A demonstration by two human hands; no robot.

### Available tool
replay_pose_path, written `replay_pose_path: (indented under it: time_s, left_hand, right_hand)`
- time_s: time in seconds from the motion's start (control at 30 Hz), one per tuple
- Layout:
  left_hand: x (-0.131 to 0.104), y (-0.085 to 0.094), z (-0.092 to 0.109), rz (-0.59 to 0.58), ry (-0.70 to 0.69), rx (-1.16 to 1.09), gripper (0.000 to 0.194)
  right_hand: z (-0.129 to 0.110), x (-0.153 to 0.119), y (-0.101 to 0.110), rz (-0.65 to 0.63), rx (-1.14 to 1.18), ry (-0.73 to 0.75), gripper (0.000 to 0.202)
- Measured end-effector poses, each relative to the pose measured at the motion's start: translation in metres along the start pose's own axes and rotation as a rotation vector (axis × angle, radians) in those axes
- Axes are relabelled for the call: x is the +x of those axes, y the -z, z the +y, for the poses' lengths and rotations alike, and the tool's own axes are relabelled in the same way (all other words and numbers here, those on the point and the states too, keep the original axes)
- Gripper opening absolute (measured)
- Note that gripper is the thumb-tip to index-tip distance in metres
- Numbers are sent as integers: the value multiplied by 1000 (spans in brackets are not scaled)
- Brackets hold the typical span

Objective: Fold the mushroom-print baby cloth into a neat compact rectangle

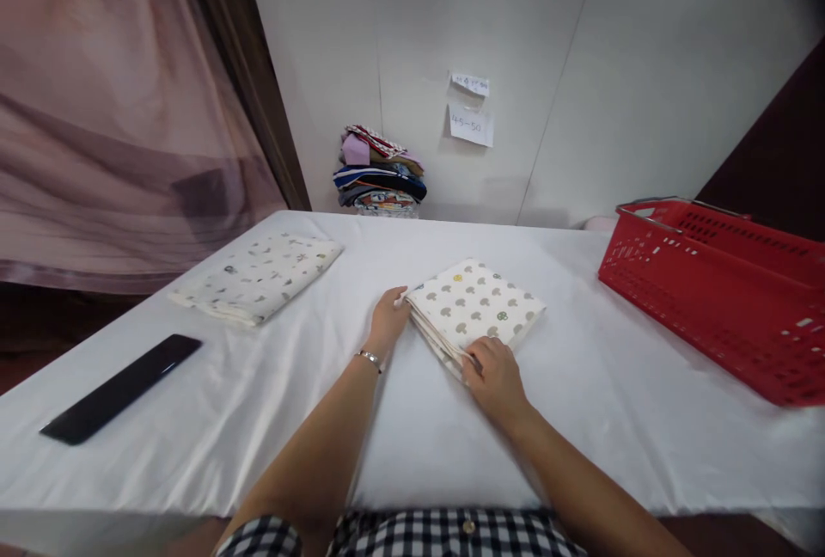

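Note:
A folded white cloth (480, 303) with grey mushroom-like prints lies in front of me, turned at an angle. Its layered edge faces my side. My left hand (388, 316), with a bracelet at the wrist, is closed on the cloth's left corner. At the near corner, my right hand (496, 372) grips the edge, with the fingers curled over the top layer. The thumbs are partly hidden. Farther left lies another folded white cloth (264, 273) with small grey-green prints, apart from both hands.
A white-covered table (438, 437) stretches before me. At the right stands a red perforated basket (715, 299) with a metal handle. A black flat object (122, 389) lies at the left. Behind the table's far edge is a stack of folded fabrics (380, 170), near paper notes (471, 125) on the wall.

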State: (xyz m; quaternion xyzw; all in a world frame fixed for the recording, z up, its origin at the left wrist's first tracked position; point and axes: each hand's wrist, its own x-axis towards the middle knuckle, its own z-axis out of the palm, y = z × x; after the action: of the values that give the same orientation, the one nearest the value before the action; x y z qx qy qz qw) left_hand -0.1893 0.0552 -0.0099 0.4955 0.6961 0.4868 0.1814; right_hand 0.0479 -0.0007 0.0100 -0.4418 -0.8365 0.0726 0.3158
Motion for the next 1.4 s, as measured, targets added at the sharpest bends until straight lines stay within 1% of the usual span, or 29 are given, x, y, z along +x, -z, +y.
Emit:
replay_pose_path:
  time_s: [0.13,0.2,0.27,0.33,0.47,0.57,0.63,0.8,0.87,0.97,1.07,1.23,1.3,1.4]
  left_hand:
    - [-2,2,8,47,-151,84,27]
    - [-4,4,14,74,-184,125,20]
    - [-7,6,20,62,-208,156,13]
    - [-10,8,27,4,-219,174,12]
    - [-18,12,42,-170,-187,187,14]
    - [-25,15,53,-350,-252,200,14]
    - [-29,16,58,-428,-319,230,15]
    - [-34,15,60,-471,-453,309,26]
    - [-36,13,59,-488,-490,310,27]
    - [-37,9,57,-475,-508,297,19]
    - [-38,5,55,-422,-534,290,12]
    - [-35,0,48,-343,-650,377,16]
    - [-34,-2,45,-324,-667,417,18]
    - [-33,-3,43,-271,-653,463,19]
  right_hand:
    - [1,2,2,15,69,-29,16]
    - [2,2,2,20,90,-33,16]
    - [3,1,1,29,109,-39,16]
    - [3,1,0,37,125,-44,17]
    - [4,1,0,55,129,-38,18]
    - [5,1,1,57,135,-45,18]
    - [5,1,1,50,134,-48,18]
    - [5,0,0,46,103,-29,17]
    - [6,0,0,51,98,-22,16]
    - [6,-1,0,50,94,-7,16]
    - [6,-2,-1,50,64,24,15]
    - [6,-5,-3,53,13,75,10]
    - [8,-5,-5,58,7,89,10]
    - [9,-6,-7,63,0,102,13]
